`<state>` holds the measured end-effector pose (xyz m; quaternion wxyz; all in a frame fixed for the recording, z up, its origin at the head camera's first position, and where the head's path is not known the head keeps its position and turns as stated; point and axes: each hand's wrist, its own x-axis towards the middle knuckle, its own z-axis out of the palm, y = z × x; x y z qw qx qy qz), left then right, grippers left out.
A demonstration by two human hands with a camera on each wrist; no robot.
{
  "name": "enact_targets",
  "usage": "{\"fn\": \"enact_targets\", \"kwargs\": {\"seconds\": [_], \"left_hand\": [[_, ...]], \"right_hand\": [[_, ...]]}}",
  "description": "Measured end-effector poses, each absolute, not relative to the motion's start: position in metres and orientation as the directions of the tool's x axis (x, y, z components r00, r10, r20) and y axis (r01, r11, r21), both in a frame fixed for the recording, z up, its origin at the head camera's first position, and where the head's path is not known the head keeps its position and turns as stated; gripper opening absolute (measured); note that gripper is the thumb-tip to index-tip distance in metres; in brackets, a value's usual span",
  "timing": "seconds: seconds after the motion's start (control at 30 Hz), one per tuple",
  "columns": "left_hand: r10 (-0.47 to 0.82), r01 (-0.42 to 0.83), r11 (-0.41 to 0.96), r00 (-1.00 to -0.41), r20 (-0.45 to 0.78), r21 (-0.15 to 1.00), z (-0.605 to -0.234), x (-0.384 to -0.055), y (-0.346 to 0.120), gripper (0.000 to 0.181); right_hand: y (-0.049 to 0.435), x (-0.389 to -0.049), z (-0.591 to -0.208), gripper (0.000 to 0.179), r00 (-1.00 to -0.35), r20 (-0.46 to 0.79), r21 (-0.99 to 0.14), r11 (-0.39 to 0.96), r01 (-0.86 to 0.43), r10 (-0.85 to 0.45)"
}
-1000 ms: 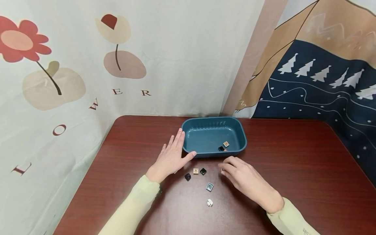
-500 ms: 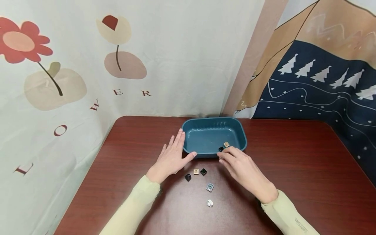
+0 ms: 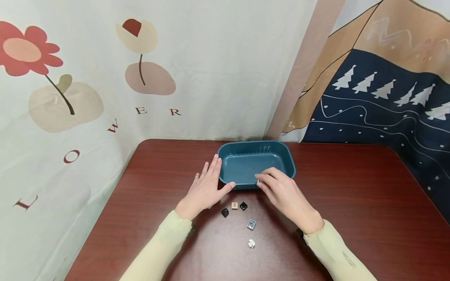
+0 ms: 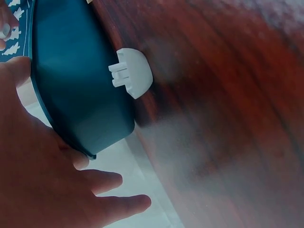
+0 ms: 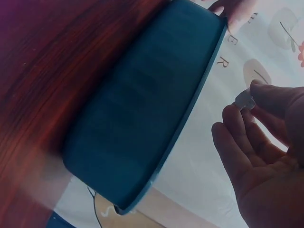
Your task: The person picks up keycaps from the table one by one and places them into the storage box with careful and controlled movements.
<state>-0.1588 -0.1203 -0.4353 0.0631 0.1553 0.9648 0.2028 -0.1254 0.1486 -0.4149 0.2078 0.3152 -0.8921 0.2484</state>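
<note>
My right hand point(image 3: 285, 196) pinches a pale keycap point(image 5: 245, 99) between thumb and fingertips, over the near rim of a blue-green plastic bin point(image 3: 242, 168). Fingers extended, my left hand point(image 3: 203, 190) rests against the bin's left end, with its thumb at the near rim. On the table before the bin lie a beige keycap point(image 3: 234, 205), a black keycap point(image 3: 243, 206), another black keycap point(image 3: 225, 212), a grey-blue keycap point(image 3: 251, 224) and a white keycap point(image 3: 251, 243). The left wrist view shows a white keycap point(image 4: 137, 73) on its side, its stem facing the bin.
The reddish-brown wooden table point(image 3: 355, 195) extends on both sides of the bin. Behind its far edge hangs a pale printed curtain point(image 3: 225, 78), with a dark blue tree-patterned cloth point(image 3: 372, 105) at the right.
My right hand has moved up and left from the table to above the bin's near rim, carrying the pale keycap. It now hides the keycaps inside the bin. My left hand stays put.
</note>
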Motion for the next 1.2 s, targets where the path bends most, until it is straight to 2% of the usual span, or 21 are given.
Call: {"fn": "enact_targets", "kwargs": {"seconds": [0.23, 0.63, 1.1, 1.2], "left_hand": [[0.330, 0.278, 0.869, -0.942, -0.059, 0.410, -0.436, -0.159, -0.120, 0.102], [0.328, 0.276, 0.868, -0.943, -0.060, 0.412, -0.436, -0.160, -0.121, 0.102], [0.326, 0.277, 0.870, -0.944, -0.055, 0.408, -0.435, -0.160, -0.121, 0.101], [0.325, 0.274, 0.871, -0.944, -0.059, 0.408, -0.435, -0.160, -0.121, 0.101]], "right_hand": [[0.142, -0.136, -0.417, 0.023, -0.754, 0.494, -0.368, 0.681, -0.633, -0.434], [0.130, -0.161, -0.421, 0.027, -0.813, 0.410, -0.393, 0.725, -0.566, -0.413], [0.123, -0.177, -0.432, 0.014, -0.894, 0.342, -0.435, 0.794, -0.425, -0.291], [0.122, -0.178, -0.433, 0.020, -0.901, 0.329, -0.436, 0.801, -0.411, -0.283]]}}
